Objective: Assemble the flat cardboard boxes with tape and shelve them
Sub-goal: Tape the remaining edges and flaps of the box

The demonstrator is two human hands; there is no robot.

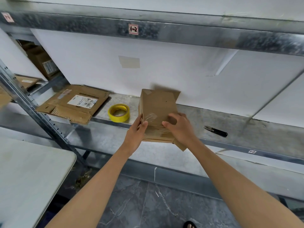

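Cardboard, thin and brown, sits under both hands. Our left hand (137, 129) grips the box (158, 104) at its near left edge, thumb on the upper face and fingers wrapped round the side. Our right hand (178, 126) claws down on the same face with bent fingers and spread thumb. The box rests on the shelf (246, 129) at the front lip, its near end hanging out over the edge with a loose flap drooping beneath.

We judge it light and probably empty. The walls should be stiff enough to hold shape but will buckle under a hard squeeze in the middle of a panel. Old clear tape on the face looks slick, so we would take it by opposite side walls near the corners, or with one palm under the overhanging end.

Just left of the box lies the yellow tape (118, 112), flat on the shelf. Further left is flat cardboard (74, 102) with a white label. To the right, well apart, lie black snips (216, 131). A pale tabletop (29, 170) fills the lower left.

The box's far end is blurred, so we cannot tell whether it is sealed. Its underside and the left fingers behind it are hidden. The label's print is too small to read.
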